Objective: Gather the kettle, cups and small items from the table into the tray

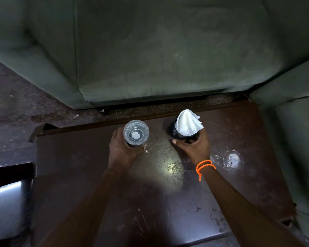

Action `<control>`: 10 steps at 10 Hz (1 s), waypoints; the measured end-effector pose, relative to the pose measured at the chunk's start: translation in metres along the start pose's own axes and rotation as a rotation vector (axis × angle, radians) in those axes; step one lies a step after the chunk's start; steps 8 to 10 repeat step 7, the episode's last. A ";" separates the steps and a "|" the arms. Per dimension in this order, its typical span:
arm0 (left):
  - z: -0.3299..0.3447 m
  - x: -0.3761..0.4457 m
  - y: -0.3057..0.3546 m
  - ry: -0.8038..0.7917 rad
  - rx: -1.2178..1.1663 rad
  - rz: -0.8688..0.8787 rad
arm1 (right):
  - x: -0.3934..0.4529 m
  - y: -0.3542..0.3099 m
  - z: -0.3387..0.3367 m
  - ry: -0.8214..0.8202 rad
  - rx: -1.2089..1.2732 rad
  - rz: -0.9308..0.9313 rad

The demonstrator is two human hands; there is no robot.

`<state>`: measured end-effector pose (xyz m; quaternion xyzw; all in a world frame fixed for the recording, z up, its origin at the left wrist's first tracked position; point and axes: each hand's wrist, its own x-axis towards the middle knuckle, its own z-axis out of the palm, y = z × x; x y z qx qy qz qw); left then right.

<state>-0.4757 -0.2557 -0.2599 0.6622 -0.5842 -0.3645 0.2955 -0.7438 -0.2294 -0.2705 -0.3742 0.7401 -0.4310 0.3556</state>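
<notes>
I have a thing in each hand at the far side of the table (150,202). My left hand (122,152) is wrapped around a clear glass (136,135), fingers curled round its far wall and thumb on the near side, so it is clamped; the glass stands upright, its mouth open straight up at me, just inside the table's far edge at about eleven o'clock from the bright glare patch in the middle of the wood. My right hand (194,148) grips the base of a dark holder (175,131) with a white napkin (187,123) fanned out of its top; thumb toward the glass side, fingers round the other, closed on it. That one sits at about one o'clock from the glare and leans a little away from me, its long axis running up toward twelve. The two things stand near each other, not touching, each directly beyond its own hand, so neither arm needs to cross. I see no tray for certain; a dark shiny object (11,202) at the picture's left edge, around eight o'clock from my left hand, may be it, but I cannot tell. If so, the glass hand is the nearer one and should go first. A wet ring (233,160) marks the wood at three o'clock from my right wrist.
</notes>
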 end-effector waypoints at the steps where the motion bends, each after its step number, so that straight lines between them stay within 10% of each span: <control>1: -0.012 -0.007 0.002 -0.083 0.053 0.008 | -0.009 -0.003 -0.007 -0.001 -0.045 0.005; 4: -0.069 -0.030 0.049 -0.178 0.254 0.038 | -0.045 -0.075 -0.035 0.151 -0.394 -0.156; 7: -0.164 0.014 0.233 0.173 0.488 0.417 | -0.034 -0.285 -0.065 0.148 -0.723 -0.652; 10: -0.164 0.014 0.233 0.173 0.488 0.417 | -0.034 -0.285 -0.065 0.148 -0.723 -0.652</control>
